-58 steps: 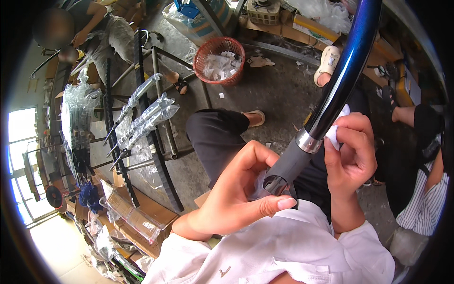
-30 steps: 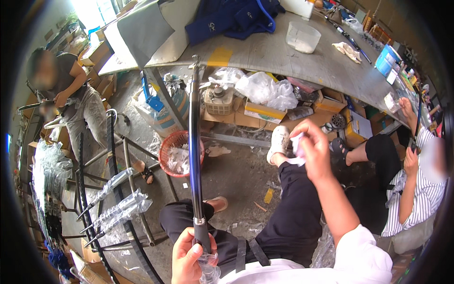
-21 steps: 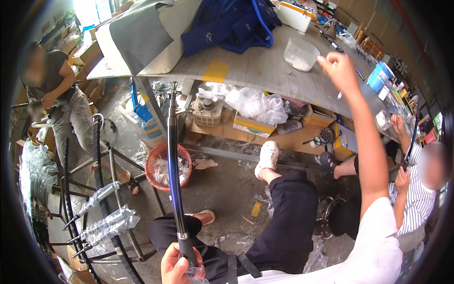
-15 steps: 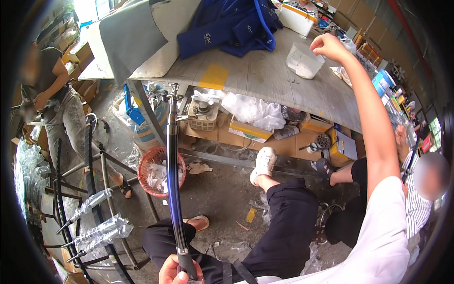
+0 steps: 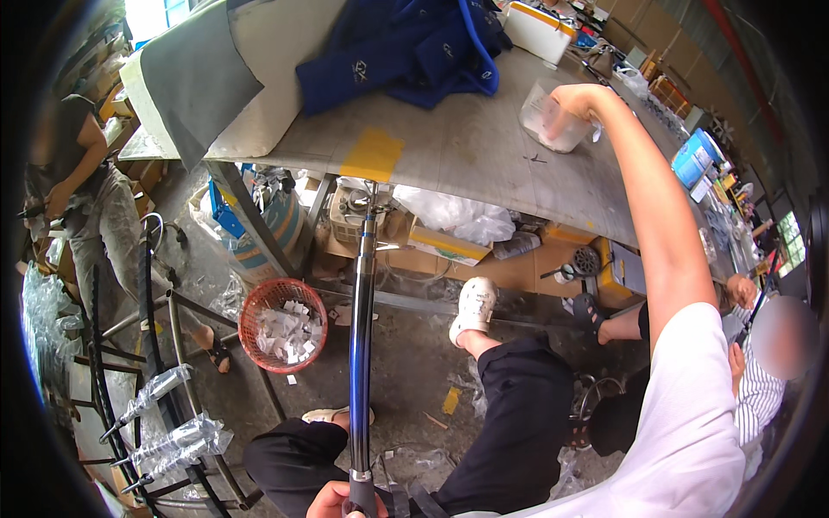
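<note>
My left hand (image 5: 332,499) is at the lower edge, closed around the black grip of a telescopic fishing rod (image 5: 362,345). The rod's glossy blue-black shaft stands nearly upright in the view, its thin metal-ringed top end reaching the table edge. Far out on the right, my right hand (image 5: 573,104) dips into a translucent plastic tub (image 5: 561,138) on the table. Its fingers show only dimly through the tub's wall, so what they hold, if anything, is hidden. Something white lies in the tub.
The grey table (image 5: 466,147) carries blue fabric bags (image 5: 406,60) and a white box (image 5: 537,33). Below are a red basket (image 5: 283,363) of white scraps and a carton (image 5: 449,242). Wrapped rods (image 5: 177,445) lie on a rack at left. Co-workers are at both sides.
My right hand has gone from above the tub's rim down into it. The rod has swung right and more upright, with my left hand still on its grip.
</note>
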The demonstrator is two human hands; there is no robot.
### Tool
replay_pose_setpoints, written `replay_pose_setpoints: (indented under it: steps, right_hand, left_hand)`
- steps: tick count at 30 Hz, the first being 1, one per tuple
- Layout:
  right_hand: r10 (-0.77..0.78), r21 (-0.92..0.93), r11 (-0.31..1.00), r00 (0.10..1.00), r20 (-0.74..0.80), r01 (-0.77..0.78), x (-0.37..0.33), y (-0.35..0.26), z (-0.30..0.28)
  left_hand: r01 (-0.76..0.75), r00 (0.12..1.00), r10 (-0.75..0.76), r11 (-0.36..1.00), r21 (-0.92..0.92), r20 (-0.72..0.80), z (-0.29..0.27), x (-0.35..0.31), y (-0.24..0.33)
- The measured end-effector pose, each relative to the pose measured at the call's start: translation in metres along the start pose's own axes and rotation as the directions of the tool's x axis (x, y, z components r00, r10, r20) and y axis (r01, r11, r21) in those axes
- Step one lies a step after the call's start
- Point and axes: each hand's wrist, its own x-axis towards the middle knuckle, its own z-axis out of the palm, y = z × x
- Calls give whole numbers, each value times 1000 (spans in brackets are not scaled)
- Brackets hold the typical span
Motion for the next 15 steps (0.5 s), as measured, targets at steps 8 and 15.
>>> replay_pose_setpoints:
  steps: [8,15]
  right_hand:
    - [-26,-39,999,998,-52,24,4,7,-1]
    - [-191,-96,980,948,-256,172,15,21,-5]
  left_hand:
    - [2,1000,-2,999,36,2,-3,-2,-2]
    - [-48,997,52,997,65,-54,1,-4,3]
